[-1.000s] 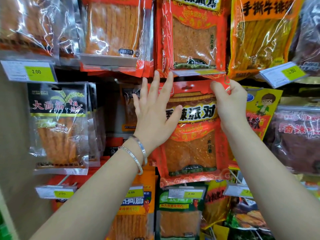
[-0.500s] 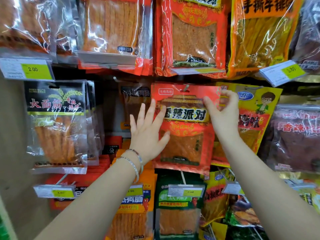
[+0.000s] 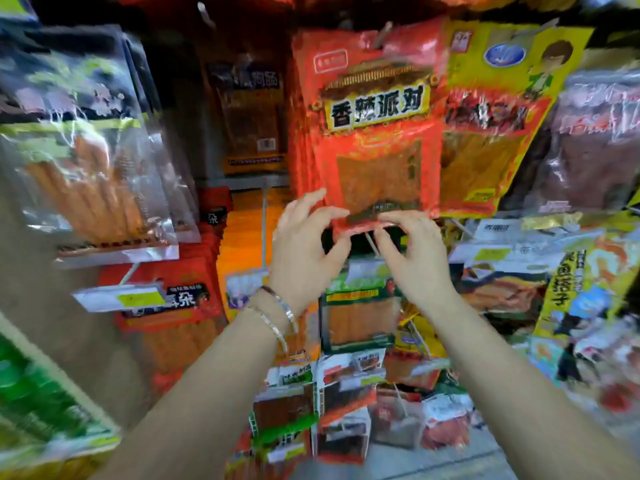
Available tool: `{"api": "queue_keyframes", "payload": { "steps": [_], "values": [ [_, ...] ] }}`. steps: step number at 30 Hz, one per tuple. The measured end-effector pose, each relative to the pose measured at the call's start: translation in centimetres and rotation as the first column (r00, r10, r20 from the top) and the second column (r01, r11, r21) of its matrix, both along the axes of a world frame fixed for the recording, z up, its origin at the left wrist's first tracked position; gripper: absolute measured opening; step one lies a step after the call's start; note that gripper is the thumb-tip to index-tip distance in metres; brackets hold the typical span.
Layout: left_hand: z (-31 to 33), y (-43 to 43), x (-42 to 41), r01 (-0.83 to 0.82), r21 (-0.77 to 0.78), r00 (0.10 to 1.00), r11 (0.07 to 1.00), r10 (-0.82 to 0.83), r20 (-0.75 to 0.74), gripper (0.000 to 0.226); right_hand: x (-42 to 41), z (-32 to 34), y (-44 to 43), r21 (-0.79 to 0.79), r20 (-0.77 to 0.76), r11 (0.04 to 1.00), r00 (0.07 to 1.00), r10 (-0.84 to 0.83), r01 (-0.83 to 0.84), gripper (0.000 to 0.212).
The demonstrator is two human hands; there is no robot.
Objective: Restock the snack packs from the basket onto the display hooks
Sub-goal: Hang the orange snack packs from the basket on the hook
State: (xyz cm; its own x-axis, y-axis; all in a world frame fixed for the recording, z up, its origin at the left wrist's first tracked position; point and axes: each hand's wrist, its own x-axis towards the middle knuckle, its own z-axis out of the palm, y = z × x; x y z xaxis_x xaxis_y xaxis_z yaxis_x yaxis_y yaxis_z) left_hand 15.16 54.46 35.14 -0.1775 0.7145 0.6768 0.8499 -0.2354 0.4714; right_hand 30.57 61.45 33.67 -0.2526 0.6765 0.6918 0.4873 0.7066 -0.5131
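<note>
Both hands, left [image 3: 304, 247] and right [image 3: 412, 251], pinch the red pack's [image 3: 374, 133] bottom edge; tug it gently straight so it hangs flat on its hook.

A shop: snack packs [image 3: 377, 126] and price tags [image 3: 121, 297] on hooks

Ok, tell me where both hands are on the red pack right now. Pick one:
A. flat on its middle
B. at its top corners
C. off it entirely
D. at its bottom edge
D: the left hand and right hand both pinch the bottom edge of the red pack, which hangs among the other packs.
</note>
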Motion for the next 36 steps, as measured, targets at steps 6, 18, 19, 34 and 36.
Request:
{"api": "queue_keyframes", "payload": {
  "steps": [6, 18, 19, 34, 36],
  "values": [
    [-11.0, -10.7, 2.7, 0.047, -0.226, 0.933, 0.973, 0.038, 0.358, 0.018, 2.0, -9.5, -8.9, -0.376, -0.103, 0.897, 0.973, 0.208, -0.232, 0.017],
    [-33.6, -45.5, 12.2, 0.226, -0.969, 0.587, 0.104, 0.779, 0.221, 0.026, 10.4, -30.5, -30.4, -0.978, 0.16, 0.006, 0.727, 0.667, 0.21, 0.002],
    [-34.1, -47.4, 12.4, 0.243, -0.966, 0.558, 0.087, 0.802, 0.213, 0.022, 11.0, -31.5, -31.8, -0.96, 0.191, -0.011, 0.68, 0.708, 0.281, 0.007],
    [-35.7, -58.6, -2.3, 0.217, -0.931, 0.09, 0.294, 0.943, 0.319, 0.014, -7.2, -33.6, -38.5, -0.957, 0.224, 0.12, 0.408, 0.885, 0.265, 0.01],
    [-34.7, -58.8, -6.7, 0.192, -0.908, 0.064, 0.372, 0.919, 0.39, 0.017, -12.6, -32.6, -39.4, -0.98, 0.148, 0.057, 0.505, 0.85, 0.19, 0.011]
  ]
}}
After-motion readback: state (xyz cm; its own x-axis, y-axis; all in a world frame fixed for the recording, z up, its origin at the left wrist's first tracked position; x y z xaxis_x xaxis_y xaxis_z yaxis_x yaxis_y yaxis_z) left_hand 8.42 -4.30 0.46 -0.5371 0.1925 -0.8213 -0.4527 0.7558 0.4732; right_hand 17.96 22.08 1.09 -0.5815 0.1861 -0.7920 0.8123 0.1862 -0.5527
